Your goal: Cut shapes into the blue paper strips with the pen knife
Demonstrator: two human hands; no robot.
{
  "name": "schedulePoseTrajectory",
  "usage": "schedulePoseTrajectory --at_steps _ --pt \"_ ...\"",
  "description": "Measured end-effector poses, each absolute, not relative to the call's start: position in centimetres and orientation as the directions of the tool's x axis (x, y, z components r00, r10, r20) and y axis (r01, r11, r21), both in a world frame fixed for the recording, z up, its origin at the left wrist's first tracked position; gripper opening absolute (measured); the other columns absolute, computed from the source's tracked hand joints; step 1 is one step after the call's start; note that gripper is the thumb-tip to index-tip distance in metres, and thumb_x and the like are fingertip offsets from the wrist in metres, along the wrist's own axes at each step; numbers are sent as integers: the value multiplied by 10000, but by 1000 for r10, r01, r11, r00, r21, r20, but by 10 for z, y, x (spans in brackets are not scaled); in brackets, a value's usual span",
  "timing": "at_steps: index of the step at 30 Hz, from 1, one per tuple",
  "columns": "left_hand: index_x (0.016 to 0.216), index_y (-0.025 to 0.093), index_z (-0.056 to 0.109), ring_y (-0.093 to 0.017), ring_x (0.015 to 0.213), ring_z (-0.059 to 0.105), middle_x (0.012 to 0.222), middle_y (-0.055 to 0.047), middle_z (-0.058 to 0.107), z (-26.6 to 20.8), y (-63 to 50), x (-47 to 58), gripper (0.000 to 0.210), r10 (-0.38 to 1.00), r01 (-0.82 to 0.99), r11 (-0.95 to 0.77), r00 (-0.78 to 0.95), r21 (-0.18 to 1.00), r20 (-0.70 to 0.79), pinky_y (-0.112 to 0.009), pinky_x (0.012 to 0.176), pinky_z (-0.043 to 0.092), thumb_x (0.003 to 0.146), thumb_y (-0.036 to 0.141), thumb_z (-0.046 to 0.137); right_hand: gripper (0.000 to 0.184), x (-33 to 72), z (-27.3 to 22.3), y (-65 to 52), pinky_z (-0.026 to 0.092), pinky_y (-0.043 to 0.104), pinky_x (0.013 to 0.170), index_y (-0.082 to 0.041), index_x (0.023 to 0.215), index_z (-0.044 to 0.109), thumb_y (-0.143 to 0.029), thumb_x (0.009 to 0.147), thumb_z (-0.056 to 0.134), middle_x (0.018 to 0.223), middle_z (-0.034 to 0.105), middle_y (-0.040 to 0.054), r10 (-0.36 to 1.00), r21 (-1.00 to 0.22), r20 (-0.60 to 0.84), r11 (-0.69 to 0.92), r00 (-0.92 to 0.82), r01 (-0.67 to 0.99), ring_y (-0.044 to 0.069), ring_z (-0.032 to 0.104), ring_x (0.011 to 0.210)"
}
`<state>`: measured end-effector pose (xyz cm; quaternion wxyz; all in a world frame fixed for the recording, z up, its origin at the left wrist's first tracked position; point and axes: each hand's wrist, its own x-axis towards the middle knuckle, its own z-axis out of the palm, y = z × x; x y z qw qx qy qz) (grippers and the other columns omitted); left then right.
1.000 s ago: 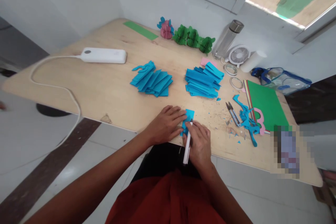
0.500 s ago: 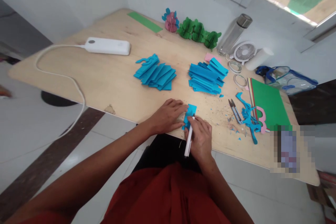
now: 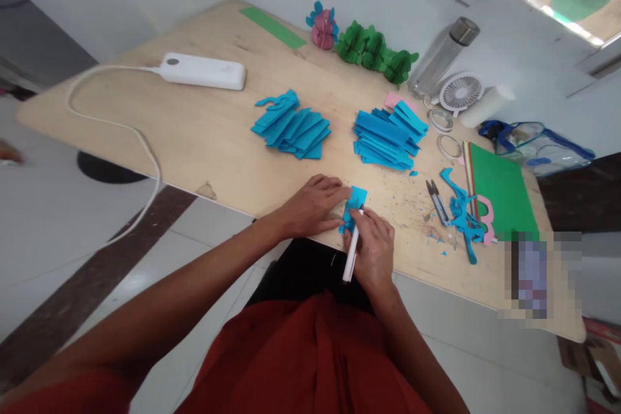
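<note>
A small blue paper strip (image 3: 358, 195) lies at the table's near edge, between my hands. My left hand (image 3: 317, 207) rests flat beside it, fingers spread, with fingertips and thumb touching its left side. In my right hand (image 3: 373, 246) is a slim white pen (image 3: 352, 255), its dark tip end slanting up over the paper and its other end toward my body. The fingers partly cover the tip and the paper's lower part. Farther back lie a left stack of folded blue paper pieces (image 3: 294, 132) and a right stack of blue paper strips (image 3: 388, 138).
Thread snips (image 3: 438, 202) lie right of my hands, by blue paper scraps (image 3: 463, 210) and green paper sheets (image 3: 502, 191). Behind stand green paper decorations (image 3: 373, 52), a bottle (image 3: 439, 58) and a small fan (image 3: 460, 92). A corded white device (image 3: 204, 71) is at left.
The view has shifted slightly, so the table's things appear a little displaced. Both hands stay at the blue strip, with the pen still in my right hand.
</note>
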<state>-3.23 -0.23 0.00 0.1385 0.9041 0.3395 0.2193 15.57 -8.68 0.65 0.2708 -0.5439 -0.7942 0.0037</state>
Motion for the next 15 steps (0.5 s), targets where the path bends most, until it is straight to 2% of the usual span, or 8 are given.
schedulePoseTrajectory --at_steps 9,15 --pt "1265 192 548 -252 1301 496 1329 -74 618 -3 1 -37 390 701 500 -689 642 524 309 -429 1088 359 877 228 550 400 156 7 -87 399 424 957 -208 1315 572 -183 916 563 1132 730 94 869 -301 418 407 -264 863 268 570 1219" --pt "1246 204 562 -257 1295 501 1332 -67 622 -3 -1 -36 378 706 497 -684 637 534 310 -447 1095 364 869 219 545 431 156 6 -87 399 430 956 -227 1344 554 -178 916 561 1146 727 91 873 -298 409 401 -264 866 271 570 1220"
